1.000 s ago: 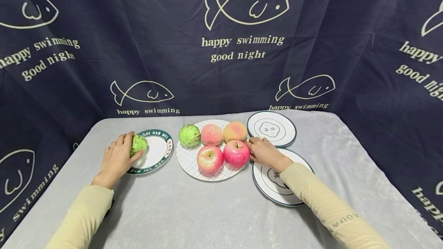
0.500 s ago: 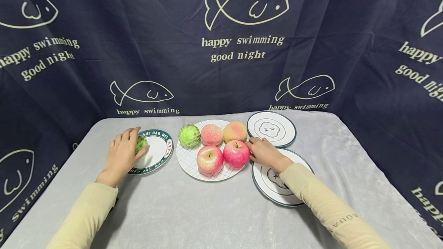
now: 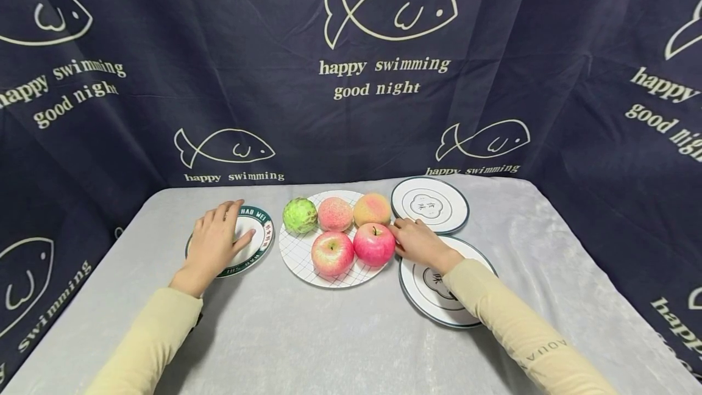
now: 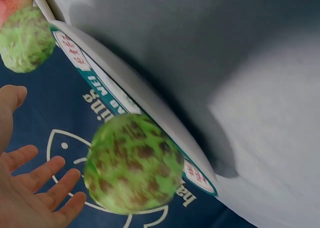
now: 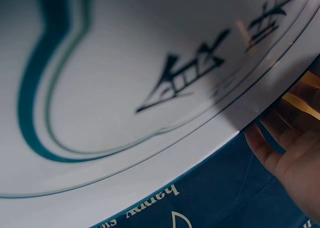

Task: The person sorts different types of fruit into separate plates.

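My left hand point(image 3: 211, 245) hovers over the green-rimmed plate point(image 3: 269, 238) at the left, thumb spread away from the fingers. In the left wrist view a custard apple point(image 4: 132, 163), green with brown patches, sits on that plate, just apart from the fingertips. The hand hides this fruit in the head view. My right hand point(image 3: 422, 245) is beside the red apple point(image 3: 375, 244), its fingertips right at the apple's right side. The right wrist view has its fingers point(image 5: 255, 138) extended and loosely bent at the edge of a white plate.
The middle checked plate point(image 3: 296, 264) also bears a paler apple point(image 3: 332, 253), two peaches point(image 3: 336, 214) and another custard apple point(image 3: 300, 215). Two white plates with dark rims, one at the back point(image 3: 457, 212) and one in front point(image 3: 417, 300), stand at the right; my right forearm crosses the front one.
My left hand has let go of the custard apple and moved right over the plate, its thumb spreading wider. The right hand has stayed beside the red apple.
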The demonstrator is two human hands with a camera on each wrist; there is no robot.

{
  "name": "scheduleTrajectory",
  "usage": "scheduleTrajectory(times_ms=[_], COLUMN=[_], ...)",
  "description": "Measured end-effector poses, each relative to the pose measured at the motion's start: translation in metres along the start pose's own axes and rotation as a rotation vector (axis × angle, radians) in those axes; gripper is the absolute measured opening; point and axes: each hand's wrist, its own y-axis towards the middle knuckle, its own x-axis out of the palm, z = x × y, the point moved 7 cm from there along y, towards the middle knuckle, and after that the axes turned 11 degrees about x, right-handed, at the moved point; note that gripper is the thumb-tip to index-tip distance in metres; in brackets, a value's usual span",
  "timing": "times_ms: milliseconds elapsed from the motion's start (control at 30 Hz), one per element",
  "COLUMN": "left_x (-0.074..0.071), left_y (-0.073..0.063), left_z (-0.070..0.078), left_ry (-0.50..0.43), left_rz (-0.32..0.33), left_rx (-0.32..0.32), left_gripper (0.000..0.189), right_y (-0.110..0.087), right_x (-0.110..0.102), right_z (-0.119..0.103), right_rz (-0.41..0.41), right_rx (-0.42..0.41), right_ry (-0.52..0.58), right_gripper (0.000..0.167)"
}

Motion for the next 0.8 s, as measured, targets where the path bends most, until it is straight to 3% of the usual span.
scheduleTrajectory(times_ms=[500, 800], left_x=[0.025, 0.033], left_y=[0.014, 0.022], left_z=[0.026, 0.03], left_ry=[-0.045, -0.084], left_rz=[-0.037, -0.044], left_rx=[0.03, 0.02], left_gripper=[0.066, 0.068], right_y=[-0.001, -0.001], right_x=[-0.003, -0.001], right_z=[-0.001, -0.001], right_rz=[0.01, 0.002], right_rx=[-0.003, 0.001], right_ry=[-0.005, -0.007], right_gripper=[0.034, 0.036])
